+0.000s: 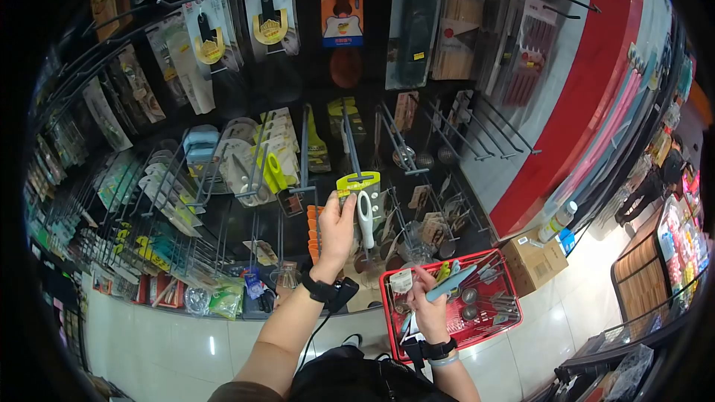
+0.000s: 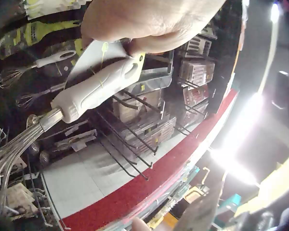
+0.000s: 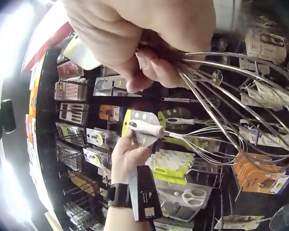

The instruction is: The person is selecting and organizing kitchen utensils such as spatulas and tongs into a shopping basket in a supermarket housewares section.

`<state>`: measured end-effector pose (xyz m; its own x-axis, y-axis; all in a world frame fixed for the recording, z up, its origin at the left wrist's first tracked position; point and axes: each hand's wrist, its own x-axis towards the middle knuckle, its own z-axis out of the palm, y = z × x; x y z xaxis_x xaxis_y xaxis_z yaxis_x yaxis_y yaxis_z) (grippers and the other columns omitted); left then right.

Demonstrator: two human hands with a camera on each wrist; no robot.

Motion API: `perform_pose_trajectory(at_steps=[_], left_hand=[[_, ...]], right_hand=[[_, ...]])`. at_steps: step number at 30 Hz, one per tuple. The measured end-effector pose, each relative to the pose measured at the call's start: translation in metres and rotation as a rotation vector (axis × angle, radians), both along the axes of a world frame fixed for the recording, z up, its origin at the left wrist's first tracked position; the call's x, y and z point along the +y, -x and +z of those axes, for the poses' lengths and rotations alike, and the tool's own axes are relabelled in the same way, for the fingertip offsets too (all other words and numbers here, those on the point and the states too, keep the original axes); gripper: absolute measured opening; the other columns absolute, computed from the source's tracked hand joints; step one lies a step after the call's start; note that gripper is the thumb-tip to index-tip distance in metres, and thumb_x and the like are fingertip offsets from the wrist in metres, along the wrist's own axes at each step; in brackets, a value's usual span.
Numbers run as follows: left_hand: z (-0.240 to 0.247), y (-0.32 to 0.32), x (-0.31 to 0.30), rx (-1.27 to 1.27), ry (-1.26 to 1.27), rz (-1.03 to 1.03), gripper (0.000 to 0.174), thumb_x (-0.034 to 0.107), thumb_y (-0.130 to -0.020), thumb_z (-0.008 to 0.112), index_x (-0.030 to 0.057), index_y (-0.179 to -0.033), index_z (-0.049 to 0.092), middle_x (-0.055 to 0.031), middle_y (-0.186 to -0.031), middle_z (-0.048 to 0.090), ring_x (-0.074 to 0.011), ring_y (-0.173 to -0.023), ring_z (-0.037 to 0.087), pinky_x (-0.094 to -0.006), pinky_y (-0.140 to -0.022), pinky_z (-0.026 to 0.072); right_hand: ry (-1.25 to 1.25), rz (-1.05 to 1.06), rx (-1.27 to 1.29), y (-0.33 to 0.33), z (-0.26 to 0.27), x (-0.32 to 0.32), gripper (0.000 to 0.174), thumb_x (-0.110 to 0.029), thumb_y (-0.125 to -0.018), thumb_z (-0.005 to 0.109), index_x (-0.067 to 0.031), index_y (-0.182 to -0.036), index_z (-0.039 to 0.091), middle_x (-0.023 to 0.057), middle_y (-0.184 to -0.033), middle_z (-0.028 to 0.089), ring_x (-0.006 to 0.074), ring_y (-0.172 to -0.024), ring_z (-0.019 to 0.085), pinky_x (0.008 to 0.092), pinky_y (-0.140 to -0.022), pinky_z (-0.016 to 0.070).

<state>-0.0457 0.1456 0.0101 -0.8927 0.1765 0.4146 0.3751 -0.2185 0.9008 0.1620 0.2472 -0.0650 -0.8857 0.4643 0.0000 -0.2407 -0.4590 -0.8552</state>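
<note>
My left hand (image 1: 337,231) pinches the backing card (image 2: 98,60) of a wire whisk with a white handle (image 1: 365,219). The card's green top (image 1: 359,180) overlaps the end of a display hook in the head view. Steel wires (image 2: 19,147) fan out below that handle. My right hand (image 1: 430,311), lower and over a red shopping basket (image 1: 384,305), grips another whisk. Its blue-grey handle (image 1: 451,283) points up and right in the head view, and its large wire loops (image 3: 231,91) spread from my fingers in the right wrist view.
Hook racks of packaged kitchen tools fill the wall ahead, with bare hooks (image 1: 495,130) sticking out at the right. Metal utensils (image 1: 469,296) lie in the basket. Beside it sits a cardboard box (image 1: 535,262). Another person (image 1: 655,179) is in the aisle at right.
</note>
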Motion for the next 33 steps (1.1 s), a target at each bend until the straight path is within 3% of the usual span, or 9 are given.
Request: perform_pose_trajectory(at_steps=[6,9,12,19,20,23,25,31,33], left_hand=[[-0.002,0.022,0.004,-0.019,0.064,0.027,0.016,0.010,-0.094,0.049,-0.0016,-0.103,0.054,-0.0049,-0.090,0.061,-0.0085,-0.082,0.054,-0.0244,-0.075,0.0428],[-0.013,0.059,0.019,0.036,0.036,0.063,0.013,0.009,-0.093,0.050,0.0001,-0.101,0.055,-0.0014,-0.089,0.060,-0.0072,-0.081,0.053,-0.0232,-0.075,0.0423],[-0.016,0.104,0.032,0.037,0.054,0.197,0.017,0.013,-0.090,0.056,0.0008,-0.081,0.051,0.0010,-0.069,0.047,-0.0061,-0.065,0.041,-0.0245,-0.059,0.0363],[-0.001,0.175,0.053,0.026,0.141,0.332,0.027,0.017,-0.089,0.059,-0.0018,-0.074,0.046,-0.0017,-0.062,0.040,-0.0084,-0.061,0.033,-0.0286,-0.055,0.0314],[0.006,0.175,0.053,0.012,0.123,0.316,0.028,0.019,-0.087,0.058,-0.0036,-0.076,0.047,-0.0175,-0.066,0.049,-0.0216,-0.062,0.038,-0.0360,-0.061,0.0369],[-0.004,0.170,0.056,0.070,0.093,0.443,0.027,0.021,-0.086,0.061,-0.0020,-0.097,0.052,-0.0141,-0.083,0.056,-0.0248,-0.077,0.053,-0.0372,-0.072,0.0423],[-0.013,0.142,0.049,0.139,0.222,0.567,0.031,0.021,-0.087,0.060,-0.0004,-0.106,0.050,-0.0132,-0.103,0.052,-0.0245,-0.094,0.052,-0.0356,-0.082,0.0406],[-0.028,-0.008,0.026,-0.276,0.054,-0.418,0.019,0.021,-0.097,0.046,0.0049,-0.105,0.052,-0.0011,-0.090,0.057,-0.0099,-0.086,0.051,-0.0259,-0.079,0.0401],[-0.032,-0.045,0.026,-0.354,-0.049,-0.422,0.019,0.020,-0.097,0.047,0.0034,-0.103,0.053,0.0022,-0.085,0.057,-0.0052,-0.083,0.050,-0.0211,-0.076,0.0394]], right_hand=[[-0.217,-0.005,-0.166,-0.008,-0.010,0.003,0.018,-0.008,-0.087,0.060,-0.0008,-0.100,0.050,-0.0042,-0.072,0.046,0.0041,-0.063,0.042,0.0200,-0.058,0.0353],[0.004,0.033,-0.065,-0.005,-0.021,0.007,0.020,-0.026,-0.096,0.046,-0.0073,-0.091,0.045,-0.0018,-0.075,0.045,0.0053,-0.062,0.037,0.0206,-0.056,0.0314],[-0.073,-0.004,-0.136,-0.003,-0.017,0.007,0.024,-0.030,-0.100,0.037,-0.0084,-0.095,0.044,0.0002,-0.077,0.048,0.0059,-0.060,0.035,0.0208,-0.055,0.0309],[-0.048,-0.062,-0.190,-0.003,-0.022,0.011,0.015,-0.019,-0.098,0.044,-0.0052,-0.103,0.048,0.0002,-0.081,0.053,0.0061,-0.068,0.045,0.0212,-0.062,0.0394],[-0.124,-0.068,-0.220,-0.002,-0.023,0.013,0.016,-0.020,-0.098,0.044,-0.0052,-0.103,0.049,-0.0001,-0.081,0.053,0.0059,-0.067,0.045,0.0213,-0.062,0.0394],[-0.094,-0.071,-0.226,0.004,-0.017,0.014,0.014,-0.017,-0.098,0.043,-0.0052,-0.099,0.050,0.0020,-0.082,0.054,0.0089,-0.068,0.048,0.0236,-0.061,0.0401],[-0.089,-0.048,-0.212,0.009,-0.032,0.019,0.014,-0.017,-0.098,0.043,-0.0054,-0.098,0.049,0.0016,-0.083,0.053,0.0088,-0.069,0.047,0.0232,-0.062,0.0398],[-0.067,0.005,-0.223,0.026,-0.014,0.006,0.014,-0.020,-0.098,0.043,-0.0072,-0.095,0.048,0.0003,-0.082,0.052,0.0077,-0.068,0.046,0.0217,-0.060,0.0392],[-0.118,0.016,-0.192,0.033,-0.014,-0.002,0.018,-0.022,-0.098,0.045,-0.0048,-0.095,0.050,-0.0002,-0.075,0.051,0.0071,-0.066,0.046,0.0221,-0.060,0.0397]])
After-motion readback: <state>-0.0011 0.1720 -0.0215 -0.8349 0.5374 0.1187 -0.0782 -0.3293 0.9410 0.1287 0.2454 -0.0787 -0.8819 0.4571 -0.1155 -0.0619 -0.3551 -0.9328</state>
